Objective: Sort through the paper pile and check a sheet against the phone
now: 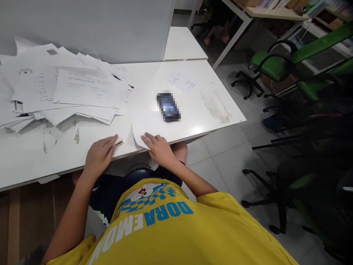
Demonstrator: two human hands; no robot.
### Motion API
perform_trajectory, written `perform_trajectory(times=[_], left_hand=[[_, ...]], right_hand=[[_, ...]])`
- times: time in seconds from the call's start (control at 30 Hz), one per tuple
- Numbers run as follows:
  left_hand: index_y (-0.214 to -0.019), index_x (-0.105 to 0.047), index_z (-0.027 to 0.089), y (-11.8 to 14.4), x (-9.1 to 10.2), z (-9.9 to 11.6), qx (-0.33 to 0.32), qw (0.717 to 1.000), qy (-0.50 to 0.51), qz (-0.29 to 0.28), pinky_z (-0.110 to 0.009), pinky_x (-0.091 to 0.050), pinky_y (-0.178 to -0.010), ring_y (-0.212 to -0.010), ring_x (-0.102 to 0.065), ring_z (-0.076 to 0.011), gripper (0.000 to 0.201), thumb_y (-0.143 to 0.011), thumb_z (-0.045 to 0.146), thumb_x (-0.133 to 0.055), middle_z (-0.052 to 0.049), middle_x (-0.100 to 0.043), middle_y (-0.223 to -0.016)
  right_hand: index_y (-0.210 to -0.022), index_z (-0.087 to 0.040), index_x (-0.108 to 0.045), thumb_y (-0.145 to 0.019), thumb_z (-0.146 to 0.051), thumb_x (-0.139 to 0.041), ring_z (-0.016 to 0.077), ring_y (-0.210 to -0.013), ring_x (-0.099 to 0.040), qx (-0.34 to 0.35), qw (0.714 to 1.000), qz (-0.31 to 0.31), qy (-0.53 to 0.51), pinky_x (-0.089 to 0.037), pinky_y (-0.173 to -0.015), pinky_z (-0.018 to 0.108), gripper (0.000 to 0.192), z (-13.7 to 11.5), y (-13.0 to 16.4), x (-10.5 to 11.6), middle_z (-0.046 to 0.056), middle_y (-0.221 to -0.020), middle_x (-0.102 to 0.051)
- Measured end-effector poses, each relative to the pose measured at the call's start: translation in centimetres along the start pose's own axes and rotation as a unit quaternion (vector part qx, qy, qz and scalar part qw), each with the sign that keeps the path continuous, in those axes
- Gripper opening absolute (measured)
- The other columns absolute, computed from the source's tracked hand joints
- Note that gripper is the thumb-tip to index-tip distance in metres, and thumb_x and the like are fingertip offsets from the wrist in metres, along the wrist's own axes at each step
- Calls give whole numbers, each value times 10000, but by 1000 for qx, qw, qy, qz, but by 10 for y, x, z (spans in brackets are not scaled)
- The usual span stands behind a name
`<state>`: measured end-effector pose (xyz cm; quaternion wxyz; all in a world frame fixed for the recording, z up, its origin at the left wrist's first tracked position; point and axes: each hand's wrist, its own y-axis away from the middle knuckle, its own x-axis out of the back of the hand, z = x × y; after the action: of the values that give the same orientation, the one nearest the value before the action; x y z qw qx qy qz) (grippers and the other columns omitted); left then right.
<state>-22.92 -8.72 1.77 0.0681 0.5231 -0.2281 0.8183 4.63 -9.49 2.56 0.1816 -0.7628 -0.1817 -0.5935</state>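
Observation:
At the table's near edge, my left hand [101, 154] is closed, thumb and fingers together around a small cream-coloured piece with a dark line [119, 141]. Only its end shows, so its kind is unclear. My right hand [160, 149] rests with spread fingers on a white sheet of paper [138, 134] whose left edge curls up a little. The sheet's far side blends into the white tabletop. Beyond the right hand lies a phone [168, 106], blurred by pixels, its screen lit.
Loose printed papers [82, 86] are heaped at the left of the white table [110, 130], against a grey partition [96, 25]. Handwritten marks [180, 79] and a stain [216, 106] lie farther right. Green chairs [271, 66] stand on the tiled floor at right; another person's feet [208, 41] show behind.

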Motion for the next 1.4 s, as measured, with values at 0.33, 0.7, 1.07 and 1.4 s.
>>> perform_trajectory(times=[0.33,0.7,1.07,1.4], left_hand=[[-1386,-568,242,-3,-10,-3,-5,998,-4,60,-419,-477,-966,-1138,-637,-263,433,-993,341,-415,-110,-684,-1260],[-1324,-627,260,12,12,-28,-19,1000,-6,19,-427,-494,-958,-1097,-655,-260,404,-980,339,-430,-85,-701,-1251],[-1223,-685,280,24,25,-37,24,999,31,34,-424,-504,-953,-1110,-671,-246,361,-977,395,-446,-61,-732,-1191],[-1240,-672,248,-3,5,-24,-19,999,31,24,-394,-499,-936,-1093,-663,-235,362,-985,378,-448,-70,-725,-1194]], right_hand=[[-1203,-92,-648,-994,-515,-462,387,-1038,-545,-150,989,-1,17,-500,-864,580,507,-68,-57,-12,255,-1137,-575],[-1530,-149,-367,-960,-432,-583,339,-1479,-284,212,977,-28,-23,-325,-1164,505,673,19,-25,7,167,-1621,-317],[-1493,-250,-474,-937,-44,-357,269,-949,-541,62,994,59,67,-465,-808,402,604,13,9,-30,143,-1258,-596],[-1483,-199,-452,-984,-91,-323,290,-1020,-514,117,986,27,118,-445,-822,430,526,14,7,-20,154,-1403,-556]])
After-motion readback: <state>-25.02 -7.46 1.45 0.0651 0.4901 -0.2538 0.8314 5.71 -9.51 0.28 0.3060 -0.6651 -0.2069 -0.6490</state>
